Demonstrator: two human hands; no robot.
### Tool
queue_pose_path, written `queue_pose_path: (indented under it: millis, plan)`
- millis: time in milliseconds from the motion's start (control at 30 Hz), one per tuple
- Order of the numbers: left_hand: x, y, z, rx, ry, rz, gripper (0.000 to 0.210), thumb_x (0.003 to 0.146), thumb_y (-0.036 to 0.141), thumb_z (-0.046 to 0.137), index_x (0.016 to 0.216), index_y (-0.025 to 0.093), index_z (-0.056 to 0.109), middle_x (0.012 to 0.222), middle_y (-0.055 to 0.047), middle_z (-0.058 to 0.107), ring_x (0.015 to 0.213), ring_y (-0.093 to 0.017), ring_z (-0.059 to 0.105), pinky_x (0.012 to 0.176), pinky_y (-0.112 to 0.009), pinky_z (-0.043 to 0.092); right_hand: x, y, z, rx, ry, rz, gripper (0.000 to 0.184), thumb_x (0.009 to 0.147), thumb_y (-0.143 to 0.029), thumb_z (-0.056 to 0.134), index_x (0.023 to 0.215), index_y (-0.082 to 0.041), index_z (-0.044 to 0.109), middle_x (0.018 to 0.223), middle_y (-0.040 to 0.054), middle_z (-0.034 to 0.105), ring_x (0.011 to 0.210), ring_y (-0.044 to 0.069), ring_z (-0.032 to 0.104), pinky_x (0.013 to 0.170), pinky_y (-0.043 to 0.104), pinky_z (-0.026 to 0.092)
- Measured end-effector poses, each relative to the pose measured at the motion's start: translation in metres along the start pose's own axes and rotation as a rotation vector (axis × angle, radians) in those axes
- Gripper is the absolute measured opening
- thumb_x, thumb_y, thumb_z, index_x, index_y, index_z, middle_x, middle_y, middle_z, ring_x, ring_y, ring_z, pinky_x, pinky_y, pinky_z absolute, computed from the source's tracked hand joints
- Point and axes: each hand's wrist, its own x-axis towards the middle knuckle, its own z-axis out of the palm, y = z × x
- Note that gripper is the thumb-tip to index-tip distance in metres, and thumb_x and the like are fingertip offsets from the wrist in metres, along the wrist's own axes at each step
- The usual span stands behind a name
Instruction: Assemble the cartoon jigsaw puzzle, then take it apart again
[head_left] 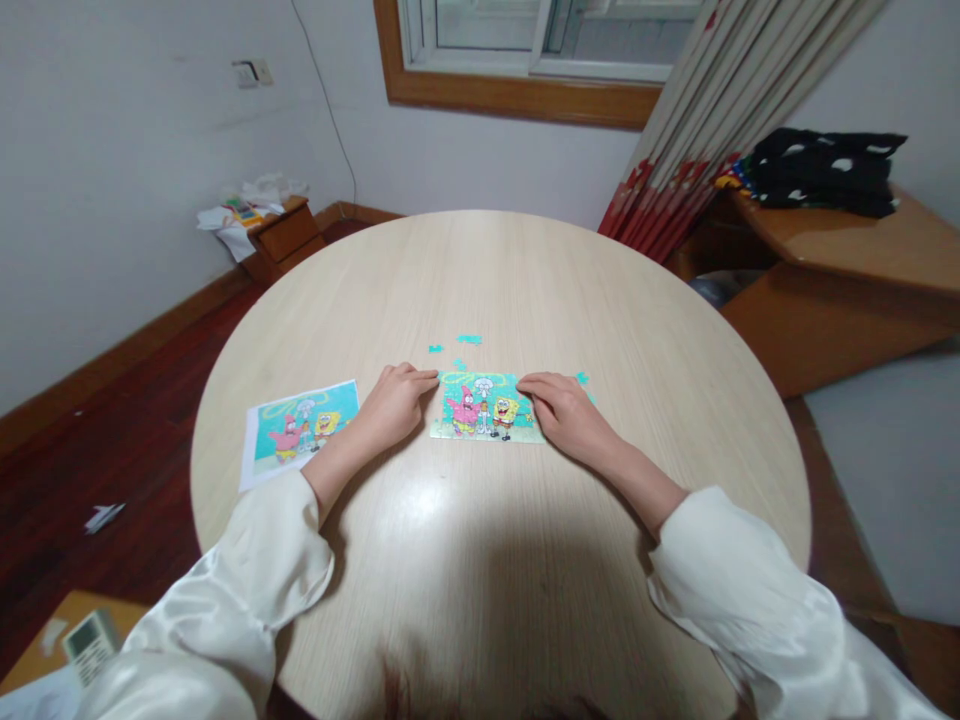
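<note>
Jigsaw [484, 410], a flat teal rectangle with pink and yellow cartoon figures, lies near the middle of the round pale-wood bench [525, 270]. Left hand [401, 398] sits at its 9 o'clock with fingertips by the 10 o'clock corner; right hand [566, 412] is at 3, fingers over that edge. Fingers look bunched together in each grip, but can't tell if either is clamping. Imo treat the left as an anchor: light, flat pressure so seated pieces don't pop up. Lift the right now and then, cos it hides that side. Check the white-bordered printed picture [292, 430] at 9 o'clock before trying the wide teal loose bit [469, 340] between 11 and 12. Plain teal looks alike, so match tabs, don't force 'em.
</note>
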Motion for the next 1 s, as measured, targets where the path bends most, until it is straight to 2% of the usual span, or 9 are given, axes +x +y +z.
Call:
queue_pose_path:
  millis: [100,233,367,533,767,1000]
  plan:
    - [0.000,-0.001,0.001,-0.027,0.017,0.003,0.046,0.074,-0.002,0.036,0.092,0.020,0.072,0.101,-0.008,0.072,0.089,-0.024,0.059,0.084,-0.042,0.044,-0.002,-0.002,0.000,-0.019,-0.014,-0.006,0.034,0.085,-0.009,0.042,0.104,-0.018,0.068,0.107,0.0125,0.068,0.102,0.025,0.061,0.089,0.047,0.044]
    - [0.001,-0.003,0.003,-0.079,0.036,-0.012,0.049,0.075,-0.001,0.036,0.102,0.020,0.070,0.109,-0.007,0.072,0.090,-0.022,0.060,0.085,-0.041,0.046,0.000,-0.003,-0.001,-0.019,-0.021,-0.013,0.033,0.085,-0.009,0.042,0.103,-0.018,0.069,0.102,0.0123,0.068,0.097,0.025,0.061,0.086,0.046,0.046]
    - [0.001,-0.004,0.001,-0.133,0.064,-0.051,0.049,0.077,0.001,0.034,0.104,0.019,0.071,0.107,-0.008,0.072,0.091,-0.021,0.063,0.087,-0.040,0.048,0.001,-0.002,-0.003,-0.008,-0.018,-0.021,0.030,0.086,-0.010,0.041,0.099,-0.016,0.068,0.097,0.0126,0.068,0.094,0.024,0.060,0.084,0.043,0.048]
    - [0.000,-0.007,-0.001,-0.105,0.100,-0.112,0.049,0.076,0.002,0.035,0.105,0.019,0.071,0.109,-0.005,0.073,0.095,-0.020,0.064,0.089,-0.039,0.050,0.001,-0.002,-0.003,0.000,-0.016,-0.026,0.029,0.087,-0.010,0.041,0.097,-0.017,0.068,0.095,0.0115,0.067,0.093,0.023,0.060,0.083,0.042,0.049]
    - [0.000,-0.010,0.003,-0.049,0.094,-0.080,0.043,0.080,0.004,0.037,0.105,0.015,0.071,0.112,-0.010,0.070,0.100,-0.024,0.061,0.092,-0.043,0.046,0.001,-0.002,-0.003,-0.001,-0.018,-0.023,0.030,0.086,-0.010,0.042,0.097,-0.019,0.068,0.095,0.0108,0.067,0.092,0.023,0.060,0.083,0.042,0.049]
    - [-0.001,-0.013,0.009,-0.053,0.115,-0.096,0.046,0.079,0.002,0.038,0.107,0.019,0.071,0.108,-0.010,0.066,0.098,-0.024,0.056,0.091,-0.045,0.044,0.001,-0.001,-0.002,0.006,-0.022,-0.011,0.030,0.086,-0.010,0.042,0.097,-0.019,0.069,0.095,0.0110,0.067,0.092,0.024,0.060,0.083,0.043,0.048]
